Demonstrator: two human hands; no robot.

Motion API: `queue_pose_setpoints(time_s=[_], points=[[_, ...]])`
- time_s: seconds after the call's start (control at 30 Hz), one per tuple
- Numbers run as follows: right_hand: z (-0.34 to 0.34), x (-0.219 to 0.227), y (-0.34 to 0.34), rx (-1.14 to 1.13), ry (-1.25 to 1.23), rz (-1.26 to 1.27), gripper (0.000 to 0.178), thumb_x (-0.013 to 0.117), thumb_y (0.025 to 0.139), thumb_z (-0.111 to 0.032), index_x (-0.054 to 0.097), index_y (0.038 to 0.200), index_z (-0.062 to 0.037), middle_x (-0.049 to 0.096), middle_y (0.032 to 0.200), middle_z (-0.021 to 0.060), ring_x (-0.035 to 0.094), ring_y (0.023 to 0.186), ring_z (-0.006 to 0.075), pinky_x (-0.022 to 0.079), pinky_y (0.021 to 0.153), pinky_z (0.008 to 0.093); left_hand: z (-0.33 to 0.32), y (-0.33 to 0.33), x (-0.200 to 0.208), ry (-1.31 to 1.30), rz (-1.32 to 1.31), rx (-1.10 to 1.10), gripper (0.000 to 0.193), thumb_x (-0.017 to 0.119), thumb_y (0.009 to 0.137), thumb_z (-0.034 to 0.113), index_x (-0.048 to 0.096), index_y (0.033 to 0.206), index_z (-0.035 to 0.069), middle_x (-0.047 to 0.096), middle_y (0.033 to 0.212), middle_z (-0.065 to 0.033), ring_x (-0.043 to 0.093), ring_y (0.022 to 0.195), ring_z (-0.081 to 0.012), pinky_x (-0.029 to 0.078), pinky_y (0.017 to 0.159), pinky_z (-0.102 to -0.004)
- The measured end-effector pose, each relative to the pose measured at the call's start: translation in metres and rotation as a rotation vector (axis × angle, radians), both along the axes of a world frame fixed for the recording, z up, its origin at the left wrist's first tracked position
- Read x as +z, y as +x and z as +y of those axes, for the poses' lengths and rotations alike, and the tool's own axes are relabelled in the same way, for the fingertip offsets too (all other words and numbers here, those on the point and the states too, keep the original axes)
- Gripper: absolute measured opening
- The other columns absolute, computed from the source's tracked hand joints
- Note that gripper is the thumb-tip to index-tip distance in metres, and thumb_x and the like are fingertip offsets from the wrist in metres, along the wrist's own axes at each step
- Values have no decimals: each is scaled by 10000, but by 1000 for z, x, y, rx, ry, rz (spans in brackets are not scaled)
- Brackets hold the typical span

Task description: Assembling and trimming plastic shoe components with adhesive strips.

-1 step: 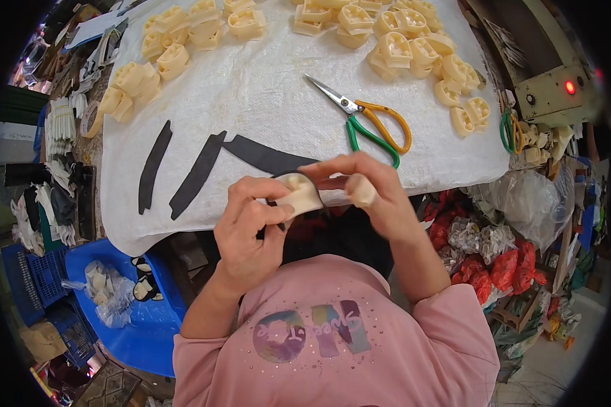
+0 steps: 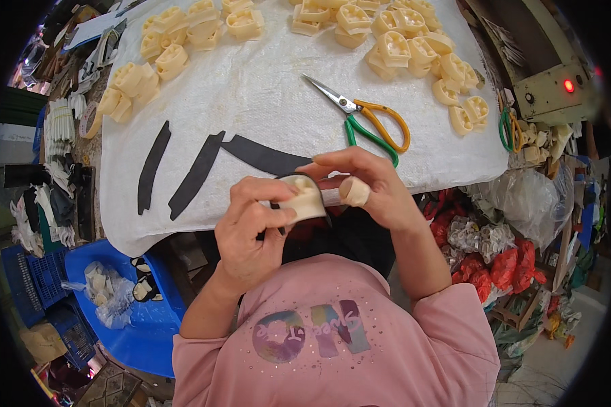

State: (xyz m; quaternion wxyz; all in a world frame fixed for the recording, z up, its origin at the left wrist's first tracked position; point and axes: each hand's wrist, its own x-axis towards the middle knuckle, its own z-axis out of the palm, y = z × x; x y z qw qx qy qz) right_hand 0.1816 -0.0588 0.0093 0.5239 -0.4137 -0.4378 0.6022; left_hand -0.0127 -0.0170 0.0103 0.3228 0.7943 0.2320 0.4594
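My left hand is closed on a cream moulded piece, held in front of my body at the table's near edge. A black strip runs round the piece's curved upper and right side. My right hand reaches in from the right, index and middle fingers stretched to the strip's top edge. Its thumb stands apart, wearing a cream cover. Just beyond lie three loose black strips, one flat at far left, one beside it and one slanting toward my fingers.
Scissors with one orange and one green handle lie on the white-covered table. Several cream moulded pieces are heaped along its far side. A blue tub stands lower left; red bags lie lower right. A machine box shows a red light.
My right thumb has shifted slightly left and down and is no longer blurred. The held piece has turned a little in my left hand.
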Motion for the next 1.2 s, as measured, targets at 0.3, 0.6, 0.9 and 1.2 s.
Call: queue_pose_setpoints(time_s=[0.3, 0.6, 0.9, 1.2], points=[[8, 4, -3, 158, -23, -210, 558, 723, 762, -121, 477, 1250, -9, 594, 1117, 101, 588, 998, 163, 491, 862, 291, 4, 1, -4, 110, -8, -130, 293, 638, 554, -128, 538, 783, 25, 587, 866, -119, 580, 730, -249, 423, 669, -331], [9, -15, -17, -197, 371, -216, 372, 570, 863, -109, 512, 1222, -28, 604, 1034, 102, 554, 943, 192, 436, 824, 302, -4, 7, -8, -564, -354, 93, 130, 639, 829, 27, 536, 903, -3, 589, 940, -117, 542, 804, -122, 441, 712, -234], [5, -5, -31, -330, 527, -702, 181, 564, 747, -4, 548, 925, -33, 500, 953, 108, 440, 919, 275, 352, 818, 348, -11, 12, 0, -782, -423, 22, 106, 659, 810, 22, 562, 850, 4, 607, 921, -93, 520, 751, -74, 418, 683, -214], [-2, 12, -24, -220, 568, -756, 88, 580, 752, -47, 535, 824, -71, 501, 892, 69, 435, 887, 253, 288, 819, 372, -18, 3, 11, -756, -265, -70, 124, 664, 813, 37, 563, 866, -13, 610, 892, -80, 525, 779, -78, 434, 702, -220]])
